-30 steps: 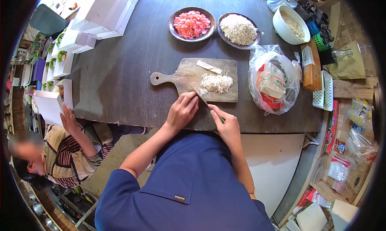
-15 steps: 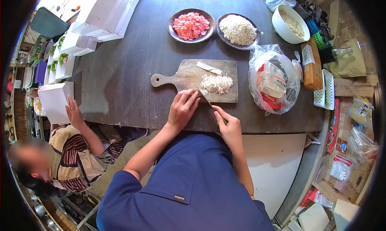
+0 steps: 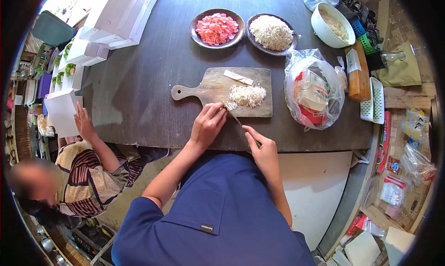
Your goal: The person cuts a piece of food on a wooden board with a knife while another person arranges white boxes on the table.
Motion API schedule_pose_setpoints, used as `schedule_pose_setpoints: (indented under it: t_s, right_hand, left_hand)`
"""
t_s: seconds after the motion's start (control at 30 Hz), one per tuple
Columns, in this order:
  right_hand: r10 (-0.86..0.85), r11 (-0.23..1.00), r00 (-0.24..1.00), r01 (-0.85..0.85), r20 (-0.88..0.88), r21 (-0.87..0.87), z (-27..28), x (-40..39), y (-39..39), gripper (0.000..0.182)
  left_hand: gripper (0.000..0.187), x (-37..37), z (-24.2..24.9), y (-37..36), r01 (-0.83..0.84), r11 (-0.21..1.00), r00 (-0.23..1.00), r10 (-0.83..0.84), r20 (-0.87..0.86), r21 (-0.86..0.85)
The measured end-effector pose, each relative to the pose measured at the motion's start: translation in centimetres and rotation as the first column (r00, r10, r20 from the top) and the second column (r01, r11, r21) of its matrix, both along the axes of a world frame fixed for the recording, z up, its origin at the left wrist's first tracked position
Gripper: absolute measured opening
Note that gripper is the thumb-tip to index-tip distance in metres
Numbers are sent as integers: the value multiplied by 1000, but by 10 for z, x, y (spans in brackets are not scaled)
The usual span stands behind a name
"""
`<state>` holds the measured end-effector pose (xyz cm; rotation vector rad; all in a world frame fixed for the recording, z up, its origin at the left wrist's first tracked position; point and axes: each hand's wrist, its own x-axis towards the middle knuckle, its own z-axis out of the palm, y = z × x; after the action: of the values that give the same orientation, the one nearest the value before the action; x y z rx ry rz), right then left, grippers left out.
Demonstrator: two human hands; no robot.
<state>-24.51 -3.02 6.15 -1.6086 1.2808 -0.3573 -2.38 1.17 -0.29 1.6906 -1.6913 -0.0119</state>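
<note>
My right hand [image 3: 262, 151] is closed round the handle of a knife [image 3: 238, 120], whose thin blade slants up and left onto the wooden cutting board [image 3: 260, 80]. Just left of the blade, my left hand [image 3: 207, 126] has its fingers bunched together at the board's front edge. They press on something pale that is mostly hidden beneath them. A few shreds lie by the fingertips. Behind the blade sits a heap of cream-white shreds [image 3: 247, 95], and farther back lies one uncut pale strip [image 3: 238, 77].
Beyond the board stand a bowl of pink slices [image 3: 217, 29] and a bowl of white shreds [image 3: 271, 33]. To the right are a plastic bag of packets [image 3: 314, 92] and a white tub [image 3: 332, 26]. At left, another person's hand [image 3: 84, 122] touches a white box [image 3: 63, 112].
The whole view has shifted slightly left and up. My hands and the knife keep nearly the same place on the board. The other person's hand remains at the white box.
</note>
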Motion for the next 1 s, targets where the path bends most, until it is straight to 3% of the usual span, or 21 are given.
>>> schedule_pose_setpoints:
  t_s: [0.23,0.53,0.63,0.73,0.83,1.0]
  right_hand:
    - [54,989,995,-66,-90,-129,5,1,2,31]
    - [59,994,990,-70,-132,-85,-5,26,-17,29]
    - [50,983,999,-49,-2,-178,-8,15,-14,29]
    - [61,978,997,-70,-53,-196,-2,7,-8,28]
    - [68,992,993,-77,-94,-101,10,7,-8,29]
    - [62,989,994,-73,-86,-126,9,1,-3,30]
  left_hand:
    - [20,-1,-2,1,-8,1000,1000,8,24,-13]
    - [19,1,-2,-1,-6,1000,995,7,103,-13]
    - [19,-2,0,0,-3,1000,997,5,80,-16]
    - [19,-2,-5,1,-15,999,998,17,68,-30]
    - [18,-3,-5,1,-24,999,999,25,42,-24]
    - [19,-2,-4,1,-13,1000,999,14,48,-14]
